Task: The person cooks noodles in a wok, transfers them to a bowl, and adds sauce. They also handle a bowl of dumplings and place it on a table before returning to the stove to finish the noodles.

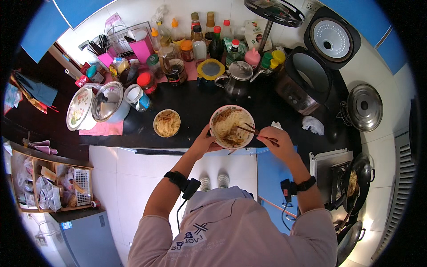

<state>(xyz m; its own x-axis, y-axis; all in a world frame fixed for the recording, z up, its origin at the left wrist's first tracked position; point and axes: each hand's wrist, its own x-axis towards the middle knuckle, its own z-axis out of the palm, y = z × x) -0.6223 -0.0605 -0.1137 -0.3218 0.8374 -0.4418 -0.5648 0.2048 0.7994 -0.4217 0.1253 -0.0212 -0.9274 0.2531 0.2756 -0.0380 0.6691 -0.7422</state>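
Observation:
My left hand (pixel 204 143) grips the left rim of a white patterned bowl (pixel 213 115) near the counter's front edge. Pale noodles (pixel 235 121) with brown sauce lie in that bowl. A pair of wooden chopsticks (pixel 257 131) is held in my right hand (pixel 277 142), their tips down in the noodles. To the left, apart from my hands, a smaller bowl (pixel 154 128) of sauced noodles stands on the black countertop (pixel 193 100).
Sauce bottles and jars line the back wall, with a metal teapot (pixel 237 78) before them. An open rice cooker (pixel 300 90) stands at the back right. Lidded pots (pixel 121 111) are at left. A wok (pixel 362 187) with food sits on the stove at right.

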